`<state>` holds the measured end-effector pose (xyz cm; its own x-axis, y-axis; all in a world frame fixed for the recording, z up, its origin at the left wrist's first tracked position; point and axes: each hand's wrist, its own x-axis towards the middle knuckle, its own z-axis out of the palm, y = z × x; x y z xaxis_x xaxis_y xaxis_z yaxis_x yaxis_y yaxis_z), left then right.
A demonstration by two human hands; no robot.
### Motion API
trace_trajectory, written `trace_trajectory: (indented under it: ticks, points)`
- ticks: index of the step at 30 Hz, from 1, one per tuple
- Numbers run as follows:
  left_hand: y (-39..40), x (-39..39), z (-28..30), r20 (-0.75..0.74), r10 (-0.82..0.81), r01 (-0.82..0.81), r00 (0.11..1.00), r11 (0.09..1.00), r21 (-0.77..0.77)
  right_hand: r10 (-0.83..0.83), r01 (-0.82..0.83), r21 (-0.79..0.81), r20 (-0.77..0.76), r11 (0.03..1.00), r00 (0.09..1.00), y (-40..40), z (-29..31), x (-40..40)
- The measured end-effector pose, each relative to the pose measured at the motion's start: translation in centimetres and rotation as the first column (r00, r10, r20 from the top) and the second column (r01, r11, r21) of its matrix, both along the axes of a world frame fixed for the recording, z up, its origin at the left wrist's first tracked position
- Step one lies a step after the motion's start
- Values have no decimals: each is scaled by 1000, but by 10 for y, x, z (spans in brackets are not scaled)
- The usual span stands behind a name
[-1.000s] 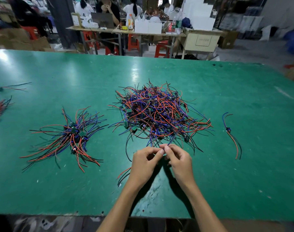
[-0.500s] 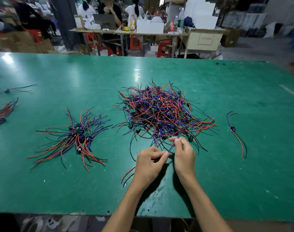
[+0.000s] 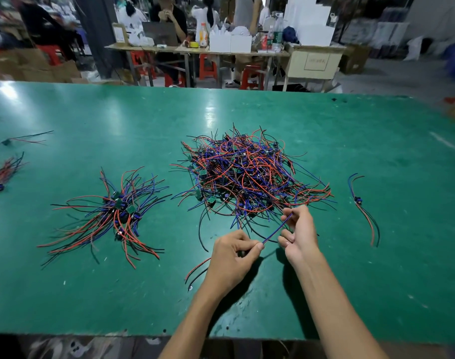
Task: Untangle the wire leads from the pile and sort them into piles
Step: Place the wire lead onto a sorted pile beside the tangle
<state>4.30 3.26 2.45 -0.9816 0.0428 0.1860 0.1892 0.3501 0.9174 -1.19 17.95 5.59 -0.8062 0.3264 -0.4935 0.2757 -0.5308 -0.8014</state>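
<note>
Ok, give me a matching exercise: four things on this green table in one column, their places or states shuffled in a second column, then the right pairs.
Things:
1. tangled pile
2. sorted pile
3. single lead
4. blue wire

Places or states:
A. lies alone on the table's right side
B. stretched between the left hand and the right hand
C. fanned out left of the hands
D. heaped at the middle, beyond the hands

Pairs: 1-D, 2-C, 3-A, 4-B
</note>
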Motion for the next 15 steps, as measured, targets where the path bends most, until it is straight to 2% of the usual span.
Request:
trace_trajectory:
  ticks: [3,5,7,9,11,13,15]
  points:
    - [2,2,5,61,35,-40,998,996,80,144,-136,64,-140,989,980,9,0,3]
    - [4,1,14,140,49,-78,989,974,211,247,-217,160,-206,963,947,14,-2,3]
    - [6,-1,28,236,24,-115,971,917,382,269,-193,313,-223,930,937,17,-9,6]
    - [8,-3,43,311,-11,-156,950,849,505,262,-84,560,-247,825,933,15,-21,14]
    - [7,-7,57,362,-43,-196,931,778,596,377,-37,740,-299,672,876,10,-34,24]
    - [3,-11,68,430,-102,-245,897,695,676,532,-74,815,-303,575,790,3,-39,33]
    - [-3,-15,77,512,-151,-323,846,617,717,584,-52,860,-299,507,754,-2,-36,35]
